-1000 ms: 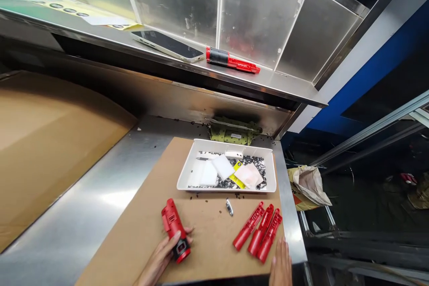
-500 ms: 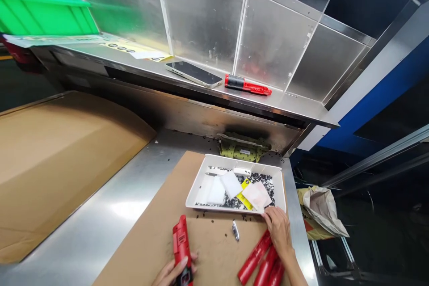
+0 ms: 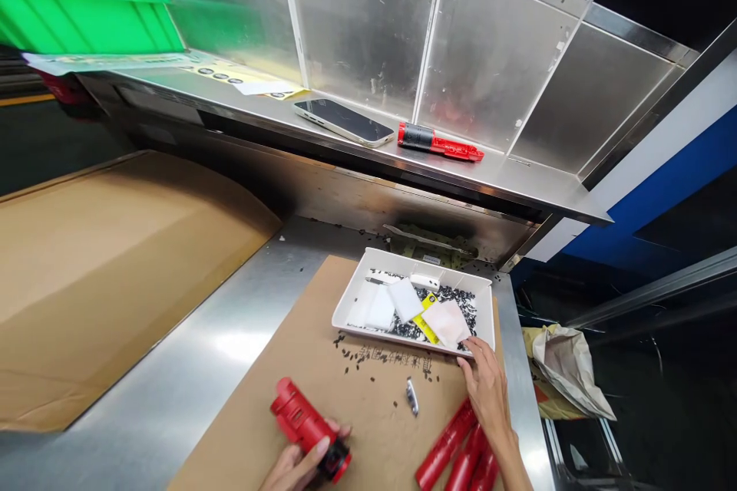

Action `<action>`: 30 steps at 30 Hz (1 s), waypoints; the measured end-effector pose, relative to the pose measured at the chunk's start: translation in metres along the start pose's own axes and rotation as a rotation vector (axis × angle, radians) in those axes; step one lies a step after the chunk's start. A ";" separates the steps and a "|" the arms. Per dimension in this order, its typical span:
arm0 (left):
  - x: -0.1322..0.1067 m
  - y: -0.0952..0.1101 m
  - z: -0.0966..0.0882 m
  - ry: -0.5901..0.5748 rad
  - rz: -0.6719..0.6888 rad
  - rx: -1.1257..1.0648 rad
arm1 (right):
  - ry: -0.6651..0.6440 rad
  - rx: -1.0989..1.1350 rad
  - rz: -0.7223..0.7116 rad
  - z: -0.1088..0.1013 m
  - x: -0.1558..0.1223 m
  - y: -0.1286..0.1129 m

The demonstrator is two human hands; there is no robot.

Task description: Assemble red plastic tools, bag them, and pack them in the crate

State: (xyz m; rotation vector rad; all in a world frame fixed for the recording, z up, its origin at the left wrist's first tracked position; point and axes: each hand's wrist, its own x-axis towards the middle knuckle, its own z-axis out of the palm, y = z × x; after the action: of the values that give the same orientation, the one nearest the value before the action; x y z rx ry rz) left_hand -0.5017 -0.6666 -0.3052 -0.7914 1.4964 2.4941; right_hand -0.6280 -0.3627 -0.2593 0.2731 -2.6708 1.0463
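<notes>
My left hand is wrapped round a red torch-shaped device with a black and red end, which is tilted above the cardboard sheet. The fingers of my right hand grip the near right corner of a white plastic tray, thumb in front of its rim. In the tray are many small black pieces, white foam-like squares, a pinkish square, a yellow label and a pen. Several red tubes lie beneath my right wrist.
Loose black pieces and a small silver object lie on the cardboard sheet. A large cardboard box stands left. On the shelf are a phone, another red device and a green bin. A green pouch sits behind the tray.
The tray has slid away from me with my right hand on it, baring black pieces and printed writing on the cardboard. The red device in my left hand has tipped to the left.
</notes>
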 end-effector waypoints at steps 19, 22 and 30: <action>-0.070 0.069 0.133 -0.019 -0.013 -0.313 | -0.042 0.603 0.311 -0.018 -0.061 -0.143; -0.068 0.062 0.128 -0.104 -0.059 -0.235 | -0.115 0.670 0.306 -0.016 -0.059 -0.140; -0.056 0.043 0.114 -0.095 -0.015 -0.057 | -0.184 0.789 0.343 -0.010 -0.053 -0.128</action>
State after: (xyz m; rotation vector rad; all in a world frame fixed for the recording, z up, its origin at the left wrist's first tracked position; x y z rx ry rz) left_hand -0.5118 -0.5825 -0.2010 -0.6795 1.3896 2.5351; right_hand -0.5424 -0.4443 -0.1869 0.0463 -2.3570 2.2546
